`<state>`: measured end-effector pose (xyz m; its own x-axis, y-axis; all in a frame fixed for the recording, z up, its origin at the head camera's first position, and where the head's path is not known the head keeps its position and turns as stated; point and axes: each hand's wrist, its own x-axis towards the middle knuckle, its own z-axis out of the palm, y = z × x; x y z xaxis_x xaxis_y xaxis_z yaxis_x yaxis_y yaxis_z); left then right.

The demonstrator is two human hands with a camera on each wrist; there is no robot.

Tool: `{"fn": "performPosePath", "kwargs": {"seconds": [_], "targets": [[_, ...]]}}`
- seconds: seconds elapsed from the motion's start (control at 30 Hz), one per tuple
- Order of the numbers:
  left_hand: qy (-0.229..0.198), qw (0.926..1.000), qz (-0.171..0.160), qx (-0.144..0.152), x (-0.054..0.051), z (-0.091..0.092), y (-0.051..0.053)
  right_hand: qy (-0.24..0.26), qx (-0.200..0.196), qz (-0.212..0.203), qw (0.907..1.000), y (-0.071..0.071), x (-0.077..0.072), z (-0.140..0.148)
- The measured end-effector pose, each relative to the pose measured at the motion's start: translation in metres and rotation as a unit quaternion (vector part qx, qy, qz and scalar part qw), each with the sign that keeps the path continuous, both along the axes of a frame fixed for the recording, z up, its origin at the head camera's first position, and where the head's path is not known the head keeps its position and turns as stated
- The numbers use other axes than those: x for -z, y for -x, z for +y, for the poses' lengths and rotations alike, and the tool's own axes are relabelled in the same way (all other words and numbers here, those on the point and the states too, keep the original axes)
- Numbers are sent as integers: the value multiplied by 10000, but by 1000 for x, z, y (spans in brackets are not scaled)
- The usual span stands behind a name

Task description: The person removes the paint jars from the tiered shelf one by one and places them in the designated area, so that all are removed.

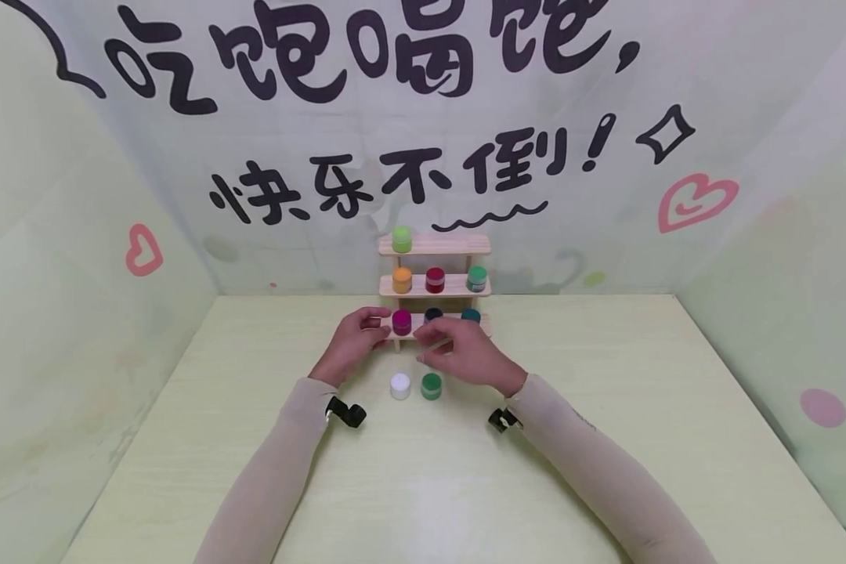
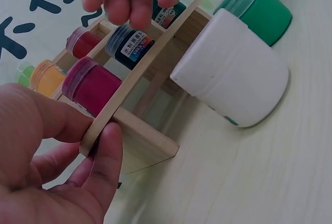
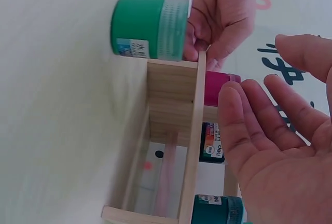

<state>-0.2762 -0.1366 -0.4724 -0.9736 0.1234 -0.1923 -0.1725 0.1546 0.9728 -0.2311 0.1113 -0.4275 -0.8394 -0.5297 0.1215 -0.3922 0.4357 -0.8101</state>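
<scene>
A small wooden three-tier rack (image 1: pixel 437 245) stands against the back wall with several paint jars on its steps. My left hand (image 1: pixel 355 339) pinches the left end of its bottom step between thumb and fingers, plain in the left wrist view, beside the magenta jar (image 2: pixel 92 86). Over the front of that step hovers my right hand (image 1: pixel 468 354), fingers loosely bent, holding nothing. It partly hides the dark jar (image 3: pixel 211 142) and the teal jar (image 3: pixel 217 209) in the head view. On the table before the rack stand a white jar (image 1: pixel 399 386) and a green jar (image 1: pixel 432 386).
The middle step carries an orange jar (image 1: pixel 402 280), a red jar (image 1: pixel 435 280) and a mint green jar (image 1: pixel 476 279). A light green jar (image 1: pixel 401 239) sits at the left of the top step. A printed cloth wall (image 1: pixel 310 266) rises behind the table (image 1: pixel 423 486).
</scene>
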Motion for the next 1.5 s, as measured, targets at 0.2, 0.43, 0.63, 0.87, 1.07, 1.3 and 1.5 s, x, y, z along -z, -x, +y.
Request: {"fn": "performPosePath", "kwargs": {"seconds": [0.2,0.43,0.63,0.87,1.07,1.3,1.5], "targets": [[-3,10000,23,-53,0,1,0,246,180,134,9994,7,-8,-3],[-62,10000,8,-11,-1,0,-1,404,379,301,9980,17,-19,-8],[-27,9999,93,95,-1,-1,-1,380,577,741,9949,30,-30,-14],[-18,9999,86,110,-2,0,-3,563,896,786,9913,42,-47,-25],[-32,9999,106,129,-1,0,-3,724,997,834,9889,50,-52,-27],[57,9998,108,152,-2,-2,-1,891,1354,763,9838,62,-63,-33],[164,9996,128,171,-5,0,-3,843,1728,748,9785,76,-70,-38]]}}
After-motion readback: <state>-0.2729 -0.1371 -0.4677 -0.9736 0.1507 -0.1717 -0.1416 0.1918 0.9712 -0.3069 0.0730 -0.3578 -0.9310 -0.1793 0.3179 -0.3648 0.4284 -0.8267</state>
